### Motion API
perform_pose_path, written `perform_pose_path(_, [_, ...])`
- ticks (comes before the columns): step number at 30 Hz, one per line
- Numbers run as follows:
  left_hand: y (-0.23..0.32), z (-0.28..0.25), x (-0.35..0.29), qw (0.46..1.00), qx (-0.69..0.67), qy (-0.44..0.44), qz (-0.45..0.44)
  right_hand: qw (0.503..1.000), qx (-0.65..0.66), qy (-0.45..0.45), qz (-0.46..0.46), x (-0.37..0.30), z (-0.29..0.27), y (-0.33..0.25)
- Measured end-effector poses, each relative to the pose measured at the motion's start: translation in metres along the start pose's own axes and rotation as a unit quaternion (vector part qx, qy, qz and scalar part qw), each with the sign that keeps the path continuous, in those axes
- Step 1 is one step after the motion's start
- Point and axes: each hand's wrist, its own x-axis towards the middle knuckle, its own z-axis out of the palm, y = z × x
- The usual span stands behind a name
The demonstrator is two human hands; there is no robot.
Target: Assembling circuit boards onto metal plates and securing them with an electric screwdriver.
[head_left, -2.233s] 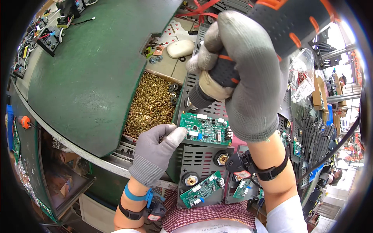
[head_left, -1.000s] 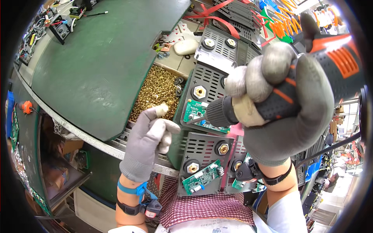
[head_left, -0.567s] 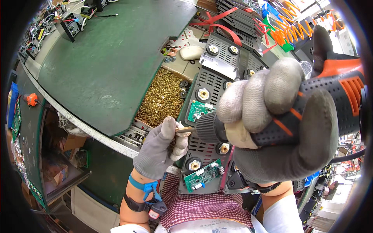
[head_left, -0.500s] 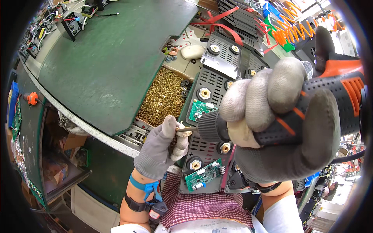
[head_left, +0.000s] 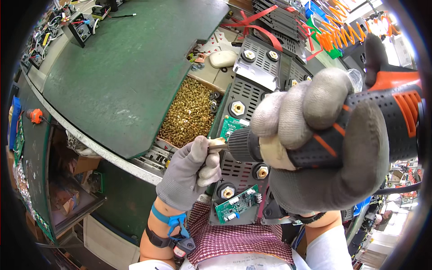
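Note:
My right hand point(head_left: 315, 117), in a grey glove, is wrapped round a black and orange power drill point(head_left: 382, 121). Its bit point(head_left: 220, 146) points left, at the fingertips of my gloved left hand point(head_left: 193, 166). Those fingers are pinched together at the bit's tip, and whatever small thing is in them is hidden. Below the drill lie grey perforated metal panels point(head_left: 238, 171) with brass hex terminals point(head_left: 226, 192). A green circuit board point(head_left: 237, 205) sits tilted on the nearest panel. Another green circuit board point(head_left: 230, 126) is partly covered by the drill's chuck.
Left of the panels stands a box of small brass-coloured fasteners point(head_left: 189, 112). A green work mat point(head_left: 121, 76) spreads to the left. Behind are a white computer mouse point(head_left: 222, 59), red straps point(head_left: 261, 31), stacked grey panels point(head_left: 281, 22) and an orange coiled hose point(head_left: 335, 38).
The drill and my right hand have shifted slightly left. The left hand has moved slightly right, and less of the bit shows between chuck and fingertips.

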Motion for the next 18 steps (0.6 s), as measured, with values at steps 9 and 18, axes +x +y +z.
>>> perform_pose_path(9, [0.012, -0.002, 0.009, 0.843, 0.511, 0.166, 0.013, 0.958, -0.283, 0.008, -0.054, 0.023, -0.025, 0.006])
perform_pose_path(18, [0.001, -0.003, 0.019, 0.858, 0.484, 0.169, 0.026, 0.960, -0.269, -0.067, -0.041, 0.025, -0.040, 0.025])
